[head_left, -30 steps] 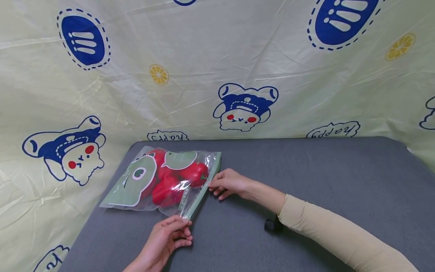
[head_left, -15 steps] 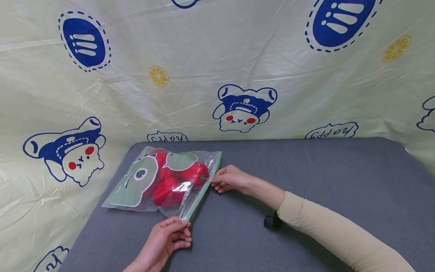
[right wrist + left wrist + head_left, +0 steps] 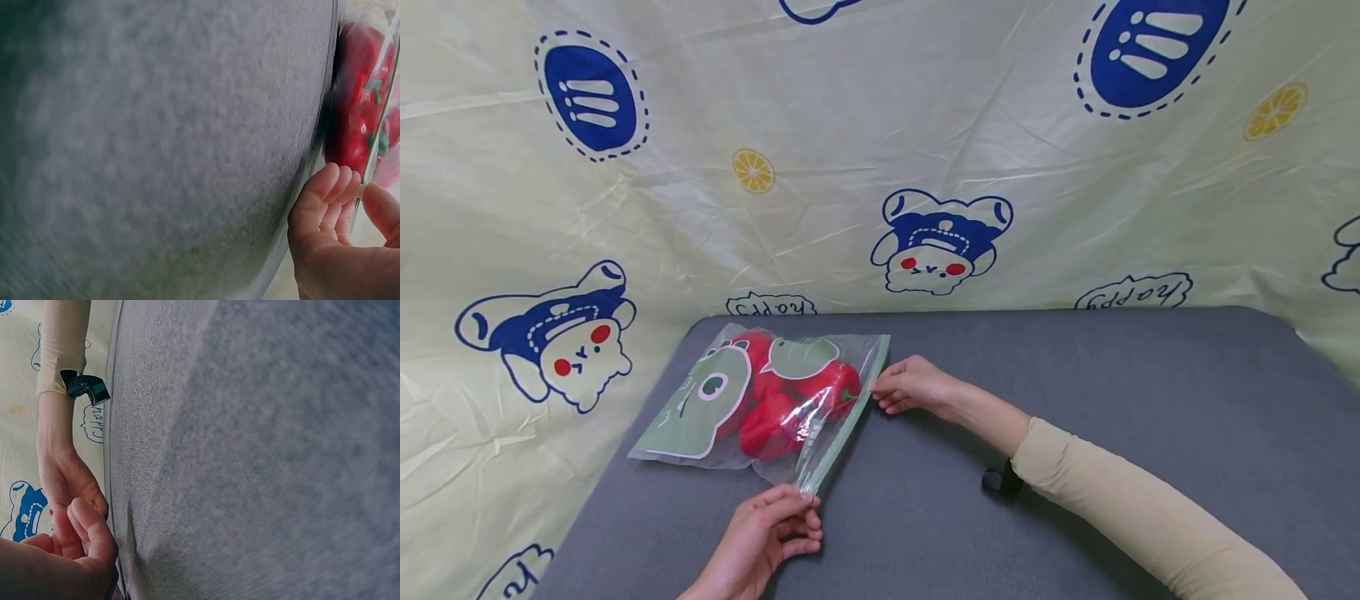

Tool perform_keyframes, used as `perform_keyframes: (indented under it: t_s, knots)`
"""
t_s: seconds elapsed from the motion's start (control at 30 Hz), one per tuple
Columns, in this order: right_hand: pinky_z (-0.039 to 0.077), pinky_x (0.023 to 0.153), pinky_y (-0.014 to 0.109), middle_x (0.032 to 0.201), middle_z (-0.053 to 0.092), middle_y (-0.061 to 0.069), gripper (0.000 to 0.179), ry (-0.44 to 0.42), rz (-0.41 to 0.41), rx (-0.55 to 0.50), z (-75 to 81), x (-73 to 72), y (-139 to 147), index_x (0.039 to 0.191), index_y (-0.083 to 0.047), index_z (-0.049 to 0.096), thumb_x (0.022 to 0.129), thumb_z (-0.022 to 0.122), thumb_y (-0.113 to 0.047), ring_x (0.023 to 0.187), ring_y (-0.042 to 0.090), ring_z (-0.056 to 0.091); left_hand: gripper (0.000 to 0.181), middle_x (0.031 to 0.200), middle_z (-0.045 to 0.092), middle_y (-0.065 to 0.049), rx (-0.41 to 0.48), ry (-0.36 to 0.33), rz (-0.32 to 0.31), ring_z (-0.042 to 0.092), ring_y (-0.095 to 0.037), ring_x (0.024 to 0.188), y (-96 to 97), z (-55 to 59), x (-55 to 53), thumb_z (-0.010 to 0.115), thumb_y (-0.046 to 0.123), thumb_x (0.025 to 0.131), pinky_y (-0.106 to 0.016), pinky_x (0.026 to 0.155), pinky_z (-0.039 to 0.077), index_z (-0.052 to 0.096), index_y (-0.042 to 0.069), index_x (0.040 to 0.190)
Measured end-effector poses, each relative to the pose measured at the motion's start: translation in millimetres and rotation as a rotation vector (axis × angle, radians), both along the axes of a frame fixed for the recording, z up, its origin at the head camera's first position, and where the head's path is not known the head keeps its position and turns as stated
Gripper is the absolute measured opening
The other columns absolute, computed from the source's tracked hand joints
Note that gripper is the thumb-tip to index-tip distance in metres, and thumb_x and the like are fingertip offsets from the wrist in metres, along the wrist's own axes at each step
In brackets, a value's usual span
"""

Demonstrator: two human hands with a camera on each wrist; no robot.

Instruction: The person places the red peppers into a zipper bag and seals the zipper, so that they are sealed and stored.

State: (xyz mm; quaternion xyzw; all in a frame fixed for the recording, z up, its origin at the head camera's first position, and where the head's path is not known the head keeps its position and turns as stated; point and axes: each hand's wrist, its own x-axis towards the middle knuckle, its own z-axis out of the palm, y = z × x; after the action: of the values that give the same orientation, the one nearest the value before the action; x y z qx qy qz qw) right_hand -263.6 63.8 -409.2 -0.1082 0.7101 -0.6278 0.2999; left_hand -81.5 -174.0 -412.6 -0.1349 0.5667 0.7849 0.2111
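Note:
A clear zip bag (image 3: 700,412) with green animal prints lies on the left part of the table in the head view. Several red bell peppers (image 3: 771,425) with green stems show through its plastic. My left hand (image 3: 756,537) pinches the near corner of the bag's green zip edge (image 3: 842,437). Farther along that same edge, close to its far corner, my right hand (image 3: 917,386) pinches the strip between thumb and fingers. In the right wrist view the right hand (image 3: 337,250) has the edge between thumb and fingertips, with peppers (image 3: 356,134) beyond.
A grey cloth-covered table (image 3: 1075,400) reaches back to a pale printed curtain (image 3: 820,208) hanging behind it and along the left. A black wrist camera (image 3: 1002,482) sits under the right cuff, close over the table.
My right hand has slid along the zip edge, away from me toward the far corner. My left hand keeps its pinch on the near corner, and the bag has barely shifted.

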Motion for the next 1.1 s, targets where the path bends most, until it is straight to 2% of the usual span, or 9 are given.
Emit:
perform_keyframes:
  t_s: [0.37, 0.8, 0.97, 1.1]
  knots:
    - [0.056, 0.076, 0.030, 0.089, 0.067, 0.014, 0.020, -0.017, -0.023, 0.011, -1.2, -16.2, 8, 0.100, 0.006, 0.067, 0.097, 0.062, -0.012, 0.076, 0.018, 0.064, 0.018, 0.083, 0.066, -0.008, -0.021, -0.030, -0.023, 0.064, -0.019, 0.076, -1.4, -0.6, 2.1, 0.057, 0.013, 0.097, -0.037, 0.078, 0.056, 0.066, -0.001, 0.103]
    - [0.056, 0.075, 0.030, 0.088, 0.066, 0.012, 0.019, -0.033, -0.067, -0.014, -1.6, -31.5, 14, 0.103, 0.007, 0.065, 0.097, 0.061, -0.011, 0.075, 0.016, 0.064, 0.017, 0.083, 0.065, -0.008, -0.018, -0.022, -0.037, 0.064, -0.020, 0.076, -6.1, -1.1, 3.1, 0.057, 0.013, 0.097, -0.036, 0.078, 0.056, 0.067, 0.000, 0.101]
    - [0.056, 0.075, 0.029, 0.089, 0.066, 0.011, 0.020, -0.023, -0.081, -0.015, -1.4, -38.1, 18, 0.104, 0.007, 0.063, 0.098, 0.059, -0.011, 0.076, 0.015, 0.064, 0.013, 0.080, 0.064, -0.006, 0.003, 0.024, -0.053, 0.064, -0.018, 0.074, -7.1, -3.3, 4.5, 0.056, 0.011, 0.097, -0.034, 0.075, 0.056, 0.066, 0.004, 0.093]
    - [0.056, 0.075, 0.029, 0.088, 0.065, 0.011, 0.021, -0.022, -0.098, -0.019, -0.6, -41.8, 20, 0.106, 0.009, 0.062, 0.099, 0.058, -0.011, 0.076, 0.015, 0.064, 0.013, 0.079, 0.063, -0.006, 0.010, 0.033, -0.056, 0.064, -0.018, 0.073, -7.5, -5.0, 5.1, 0.056, 0.012, 0.097, -0.034, 0.074, 0.056, 0.066, 0.005, 0.091]
